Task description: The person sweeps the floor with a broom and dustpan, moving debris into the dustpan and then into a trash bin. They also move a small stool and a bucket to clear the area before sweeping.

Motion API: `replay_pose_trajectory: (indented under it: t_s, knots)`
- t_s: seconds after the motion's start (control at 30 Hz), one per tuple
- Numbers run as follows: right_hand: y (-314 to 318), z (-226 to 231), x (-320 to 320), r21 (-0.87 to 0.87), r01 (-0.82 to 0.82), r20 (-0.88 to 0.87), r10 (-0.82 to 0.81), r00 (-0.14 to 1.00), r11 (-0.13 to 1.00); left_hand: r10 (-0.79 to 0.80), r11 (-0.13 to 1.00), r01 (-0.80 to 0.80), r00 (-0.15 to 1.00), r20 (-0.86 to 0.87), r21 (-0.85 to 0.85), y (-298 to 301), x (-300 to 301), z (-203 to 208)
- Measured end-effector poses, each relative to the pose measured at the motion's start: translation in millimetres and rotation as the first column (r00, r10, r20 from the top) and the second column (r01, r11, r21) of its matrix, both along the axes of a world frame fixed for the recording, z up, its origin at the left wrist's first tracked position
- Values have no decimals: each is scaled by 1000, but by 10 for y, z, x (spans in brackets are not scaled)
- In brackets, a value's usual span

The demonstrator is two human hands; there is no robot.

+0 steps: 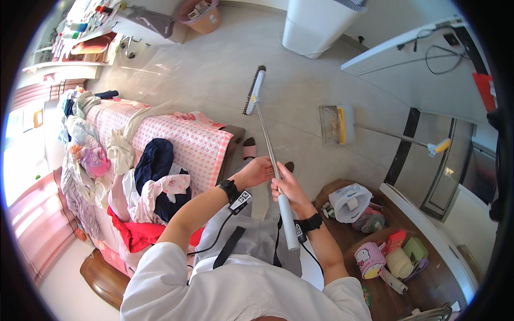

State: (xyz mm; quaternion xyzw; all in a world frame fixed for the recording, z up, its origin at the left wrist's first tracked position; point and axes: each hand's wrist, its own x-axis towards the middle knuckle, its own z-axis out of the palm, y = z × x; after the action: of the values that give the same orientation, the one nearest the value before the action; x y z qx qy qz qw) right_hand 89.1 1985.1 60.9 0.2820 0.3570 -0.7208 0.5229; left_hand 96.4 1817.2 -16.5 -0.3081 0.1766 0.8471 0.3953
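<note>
A long-handled floor brush (264, 125) with a white head and dark bristles slants across the middle of the view, its bristled end out over the floor. My right hand (289, 188) is wrapped round the pole just above its white grip. Higher up the pole, my left hand (258, 171) has its fingers curled against the metal; some fingertips are hidden. To the right of the brush head, a white and yellow dustpan (345, 124) lies on the floor with its long handle pointing right.
On my left stands a bed with a pink checked cover (201, 142) and heaped clothes (152, 166). A brown wooden surface (342, 251) at right carries bags and a pink cup (369, 260). A white bin (318, 27) and a bucket (201, 20) stand ahead.
</note>
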Motion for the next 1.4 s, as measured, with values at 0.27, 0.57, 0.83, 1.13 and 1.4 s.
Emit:
replay_pose_trajectory:
  t_s: [0.27,0.57,0.83,1.13,1.4]
  knots:
    - [-926,-96,-262,-22,-72,76,73,994,997,344,932,-334,938,47,-142,-934,-307,-350]
    - [-1841,171,-320,-379,-60,394,220,893,924,631,740,-598,776,11,-307,-2413,-469,-814]
    - [-2569,-594,-847,-19,-501,-90,498,862,865,543,774,-527,837,-61,-351,-2794,-424,-663]
    - [-2899,-1283,-1066,42,-371,-62,373,926,928,411,790,-360,912,-7,-497,-2843,-690,-1191]
    - [-2561,-1288,-723,73,-5,-22,7,1000,997,3,846,17,999,37,-533,-2446,-1034,-1094]
